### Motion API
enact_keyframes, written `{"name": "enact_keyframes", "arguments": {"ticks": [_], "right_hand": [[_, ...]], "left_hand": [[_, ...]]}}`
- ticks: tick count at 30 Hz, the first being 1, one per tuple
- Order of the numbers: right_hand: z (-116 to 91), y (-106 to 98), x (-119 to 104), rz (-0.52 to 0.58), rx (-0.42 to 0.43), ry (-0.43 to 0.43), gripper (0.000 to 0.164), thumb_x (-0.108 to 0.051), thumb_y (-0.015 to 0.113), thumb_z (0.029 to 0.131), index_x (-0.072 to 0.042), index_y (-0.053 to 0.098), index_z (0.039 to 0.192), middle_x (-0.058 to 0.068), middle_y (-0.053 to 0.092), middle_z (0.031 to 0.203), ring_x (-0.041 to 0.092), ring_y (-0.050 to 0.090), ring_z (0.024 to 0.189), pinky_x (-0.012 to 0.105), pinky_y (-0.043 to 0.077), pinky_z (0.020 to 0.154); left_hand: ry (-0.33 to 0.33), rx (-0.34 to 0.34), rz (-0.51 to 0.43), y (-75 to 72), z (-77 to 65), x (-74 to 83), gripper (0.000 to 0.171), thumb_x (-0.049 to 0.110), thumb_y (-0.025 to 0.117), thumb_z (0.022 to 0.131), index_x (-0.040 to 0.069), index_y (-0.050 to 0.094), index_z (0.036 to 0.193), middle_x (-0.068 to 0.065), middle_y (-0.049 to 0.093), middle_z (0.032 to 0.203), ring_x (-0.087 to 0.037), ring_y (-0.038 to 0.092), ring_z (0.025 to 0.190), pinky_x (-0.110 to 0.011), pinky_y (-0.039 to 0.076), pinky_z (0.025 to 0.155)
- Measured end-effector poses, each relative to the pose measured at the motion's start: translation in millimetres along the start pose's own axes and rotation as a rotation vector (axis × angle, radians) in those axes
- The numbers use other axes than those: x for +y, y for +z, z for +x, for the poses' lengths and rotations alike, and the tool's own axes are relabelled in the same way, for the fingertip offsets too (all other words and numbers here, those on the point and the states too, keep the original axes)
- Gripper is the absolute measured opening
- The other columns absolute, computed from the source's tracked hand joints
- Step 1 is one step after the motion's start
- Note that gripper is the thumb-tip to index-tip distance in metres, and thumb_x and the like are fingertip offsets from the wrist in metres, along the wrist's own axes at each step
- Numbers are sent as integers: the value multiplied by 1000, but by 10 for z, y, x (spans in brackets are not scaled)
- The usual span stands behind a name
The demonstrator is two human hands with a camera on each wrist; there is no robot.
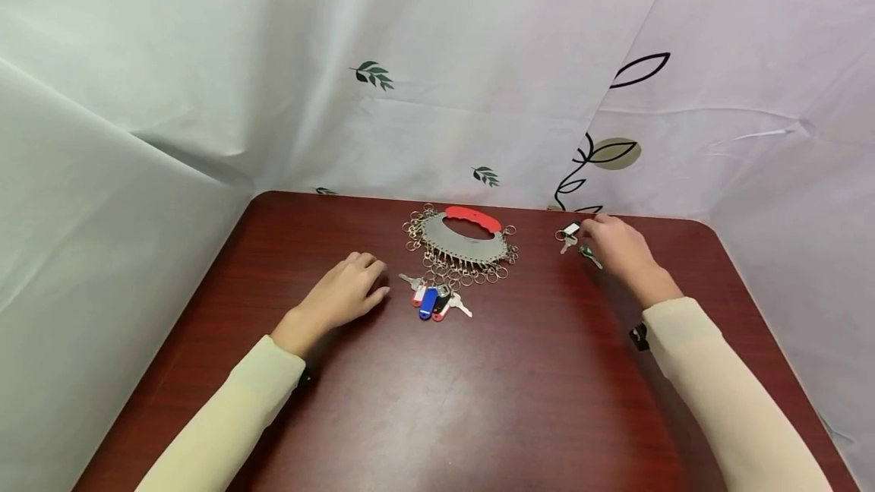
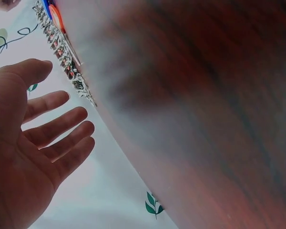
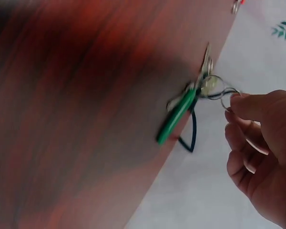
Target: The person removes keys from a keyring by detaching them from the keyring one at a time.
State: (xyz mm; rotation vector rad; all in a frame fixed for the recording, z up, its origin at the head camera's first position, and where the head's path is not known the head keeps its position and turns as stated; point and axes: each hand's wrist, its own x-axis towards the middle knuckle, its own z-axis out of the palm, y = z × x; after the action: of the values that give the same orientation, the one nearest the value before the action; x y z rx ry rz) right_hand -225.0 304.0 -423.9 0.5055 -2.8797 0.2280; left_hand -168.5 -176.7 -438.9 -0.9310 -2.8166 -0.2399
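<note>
At the right back of the table, my right hand (image 1: 617,247) pinches a thin metal key ring (image 3: 222,101) between thumb and index finger. From that ring hang keys (image 3: 206,62) and a green key tag (image 3: 177,116), low over the tabletop. My left hand (image 1: 344,288) is near the table's middle left, palm down, fingers loosely bent and nothing held. Just to its right lie a blue key tag (image 1: 428,303), red and black tags, and keys (image 1: 461,305). Behind them is a curved metal key holder (image 1: 458,243) with a red handle (image 1: 473,216) and several small rings along its edge.
The dark reddish wooden table (image 1: 437,401) ends at a white fabric backdrop (image 1: 437,36) printed with leaves, which also rises at both sides. Near my right fingers, a black-and-white tag (image 1: 571,229) lies with a key (image 1: 569,244) beside it.
</note>
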Motion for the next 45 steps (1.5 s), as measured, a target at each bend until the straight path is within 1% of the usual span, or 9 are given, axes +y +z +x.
{"name": "enact_keyframes", "arguments": {"ticks": [4, 11, 15, 19, 24, 28, 34, 40, 45], "right_hand": [[55, 91, -87, 31, -57, -4, 4, -4, 67, 84, -5, 65, 88, 13, 62, 85, 32, 61, 78, 54, 52, 65], [99, 242, -196, 111, -124, 26, 14, 0, 59, 86, 0, 67, 98, 19, 68, 98, 35, 63, 90, 52, 54, 76], [75, 285, -227, 116, -151, 72, 12, -1, 61, 86, 2, 64, 97, 20, 68, 92, 36, 63, 85, 52, 54, 73], [55, 302, -258, 114, -156, 77, 11, -1, 64, 84, 1, 63, 94, 19, 67, 86, 37, 63, 80, 53, 54, 70], [55, 282, -341, 108, -116, 52, 7, -2, 64, 84, -2, 63, 90, 15, 66, 83, 34, 62, 76, 51, 53, 67], [73, 246, -492, 139, -92, 15, 6, -6, 66, 85, -4, 64, 91, 14, 65, 85, 31, 60, 77, 49, 53, 68], [145, 222, -857, 217, -63, -82, 10, -10, 68, 85, -5, 67, 94, 11, 66, 90, 28, 61, 81, 48, 53, 73], [216, 262, -1252, 263, -65, -176, 6, -10, 66, 86, -10, 68, 92, 4, 64, 87, 20, 59, 77, 41, 55, 70], [267, 299, -1507, 290, -69, -278, 7, -8, 66, 86, -10, 69, 93, 3, 66, 91, 19, 61, 84, 42, 55, 77]], "left_hand": [[22, 5, 16, 17, 1, 24, 33, 29, 66, 89, 3, 65, 108, -17, 63, 106, -33, 57, 95, -47, 52, 85], [65, 27, 33, 23, 13, 103, 30, 27, 67, 88, 4, 65, 107, -15, 64, 105, -31, 57, 94, -45, 53, 83], [75, 54, 26, 14, 11, 153, 28, 25, 68, 87, 4, 66, 105, -15, 64, 102, -31, 57, 92, -46, 53, 82], [76, 74, 14, 4, -1, 196, 28, 24, 68, 87, 3, 66, 105, -15, 64, 101, -31, 57, 91, -47, 53, 81], [72, 69, 30, 3, -5, 232, 29, 25, 67, 87, 3, 65, 106, -15, 64, 102, -31, 57, 92, -46, 53, 82], [77, 84, 29, 3, 20, 266, 31, 26, 68, 87, 3, 65, 108, -15, 64, 102, -31, 57, 92, -46, 53, 82], [88, 125, 2, 18, 101, 336, 32, 27, 68, 87, 2, 66, 108, -14, 63, 100, -31, 56, 90, -47, 51, 81], [44, 136, -30, 17, 178, 406, 31, 24, 68, 86, 3, 65, 108, -14, 63, 102, -31, 56, 93, -47, 51, 83], [20, 148, -60, 27, 237, 458, 29, 21, 68, 85, 3, 65, 108, -15, 64, 103, -32, 55, 94, -47, 50, 84]]}}
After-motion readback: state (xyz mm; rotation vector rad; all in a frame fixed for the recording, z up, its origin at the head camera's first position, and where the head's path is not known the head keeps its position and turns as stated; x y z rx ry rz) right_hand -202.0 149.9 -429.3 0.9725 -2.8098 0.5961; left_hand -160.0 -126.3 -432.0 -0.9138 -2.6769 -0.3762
